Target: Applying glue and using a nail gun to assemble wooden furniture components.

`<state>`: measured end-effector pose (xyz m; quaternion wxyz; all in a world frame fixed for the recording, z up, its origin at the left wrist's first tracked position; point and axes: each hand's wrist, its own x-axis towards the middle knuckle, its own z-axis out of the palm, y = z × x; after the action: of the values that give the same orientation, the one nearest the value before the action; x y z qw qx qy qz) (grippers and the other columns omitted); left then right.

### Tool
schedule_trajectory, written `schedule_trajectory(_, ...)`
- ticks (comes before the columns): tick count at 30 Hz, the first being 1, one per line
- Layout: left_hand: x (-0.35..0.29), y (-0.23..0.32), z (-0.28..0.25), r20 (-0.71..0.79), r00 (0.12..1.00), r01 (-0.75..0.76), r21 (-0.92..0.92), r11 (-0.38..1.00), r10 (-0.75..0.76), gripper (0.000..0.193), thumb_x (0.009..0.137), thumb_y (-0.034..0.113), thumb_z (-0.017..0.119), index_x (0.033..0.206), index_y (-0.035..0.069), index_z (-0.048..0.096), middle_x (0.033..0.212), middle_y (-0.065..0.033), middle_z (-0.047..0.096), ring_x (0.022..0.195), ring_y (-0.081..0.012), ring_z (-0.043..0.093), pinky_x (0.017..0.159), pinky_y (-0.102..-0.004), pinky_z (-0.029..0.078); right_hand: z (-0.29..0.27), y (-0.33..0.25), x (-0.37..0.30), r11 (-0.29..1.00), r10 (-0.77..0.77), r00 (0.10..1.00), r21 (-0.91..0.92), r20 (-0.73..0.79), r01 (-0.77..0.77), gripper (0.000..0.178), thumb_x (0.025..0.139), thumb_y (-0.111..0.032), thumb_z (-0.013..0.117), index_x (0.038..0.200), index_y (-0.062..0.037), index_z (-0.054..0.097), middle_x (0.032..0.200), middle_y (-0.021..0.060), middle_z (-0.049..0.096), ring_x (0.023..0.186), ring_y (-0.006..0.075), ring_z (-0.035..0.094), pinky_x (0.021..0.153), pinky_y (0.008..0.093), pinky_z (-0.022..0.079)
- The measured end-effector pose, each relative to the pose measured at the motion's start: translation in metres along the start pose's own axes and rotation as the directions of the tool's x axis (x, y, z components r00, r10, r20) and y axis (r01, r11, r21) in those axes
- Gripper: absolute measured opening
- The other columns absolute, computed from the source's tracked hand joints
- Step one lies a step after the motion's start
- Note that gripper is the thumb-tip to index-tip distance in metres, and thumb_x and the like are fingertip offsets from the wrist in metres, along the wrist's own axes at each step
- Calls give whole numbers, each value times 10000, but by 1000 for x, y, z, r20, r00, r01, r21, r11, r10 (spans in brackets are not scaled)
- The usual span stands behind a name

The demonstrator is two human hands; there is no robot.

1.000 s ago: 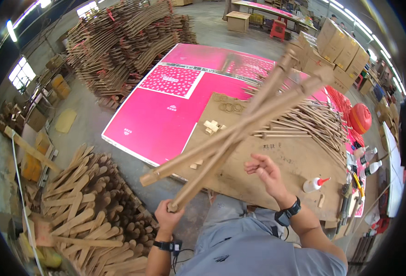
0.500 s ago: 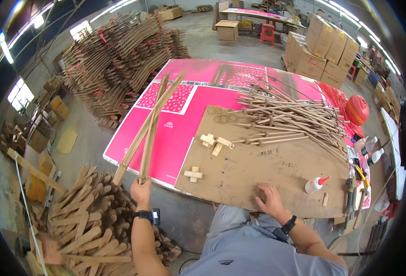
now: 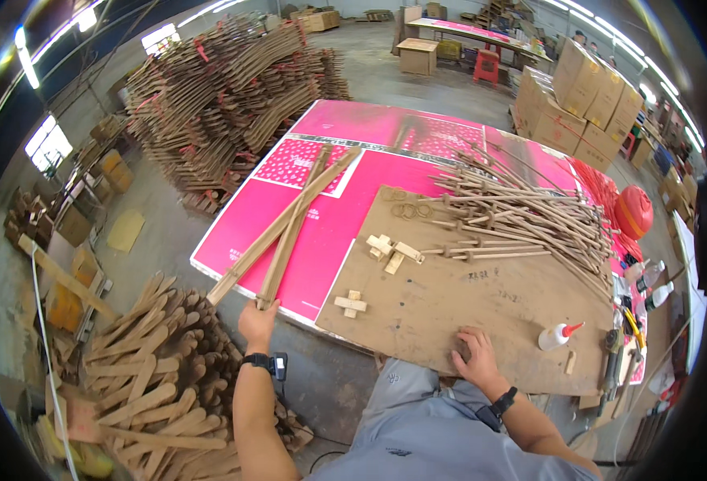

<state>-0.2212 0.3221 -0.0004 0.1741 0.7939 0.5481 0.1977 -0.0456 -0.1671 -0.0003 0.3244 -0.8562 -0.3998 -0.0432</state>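
My left hand [image 3: 257, 322] is closed on the near end of a long wooden slat [image 3: 289, 236], at the near left edge of the pink-covered table [image 3: 345, 204]. A second slat [image 3: 245, 264] crosses it, with its near end sticking out past the table edge to the left of my hand. My right hand [image 3: 475, 361] rests on the brown cardboard sheet [image 3: 442, 313], fingers apart and slightly bent, holding nothing. Small cross-shaped wooden pieces [image 3: 351, 304] lie on the cardboard between my hands. Right of my right hand stands a white glue bottle [image 3: 554, 337] with a red tip.
Thin wooden rods [image 3: 522, 216] lie heaped on the table's right side, near a red ball of twine [image 3: 633, 210]. Round-ended slats [image 3: 153, 377] are piled low at my left. A tall slat stack [image 3: 225, 104] stands beyond the table; cartons [image 3: 562, 120] stand at the far right.
The view has shifted slightly. The far ends of the crossed slats have swung to the right and a little nearer. My right hand stays on the cardboard.
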Motion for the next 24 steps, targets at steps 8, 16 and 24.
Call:
schedule_trajectory(8, -12, -15, -1, 99, 994, 36, 0, 999, -36, 772, 834, 555, 777, 1316, -4, 550, 1068, -233, 727, 994, -428, 701, 880, -496, 547, 7, 5, 3, 1000, -8, 1000, 2, -23, 8, 415, 784, -84, 748, 1177, -31, 624, 1275, 188, 614, 1199, 408, 568, 1027, 483, 472)
schedule_trajectory(16, -98, -128, -39, -398, 917, -27, -95, 995, -13, 563, 923, 318, 739, 1348, -10, 567, 1244, -222, 634, 1212, -408, 554, 1046, -492, 433, 13, 19, -2, 997, -53, 998, -59, -21, 52, 402, 796, -57, 728, 1181, -26, 619, 1284, 191, 607, 1211, 404, 559, 1040, 481, 459)
schedule_trajectory(24, -176, -254, -122, -376, 332, 748, -453, 484, -865, 642, 933, 297, 687, 1369, -130, 485, 1326, -283, 593, 1206, -434, 583, 997, -511, 479, 12, 21, -6, 996, -30, 999, -85, -25, 28, 367, 828, -67, 701, 1181, -19, 611, 1287, 199, 598, 1226, 410, 546, 1060, 484, 443)
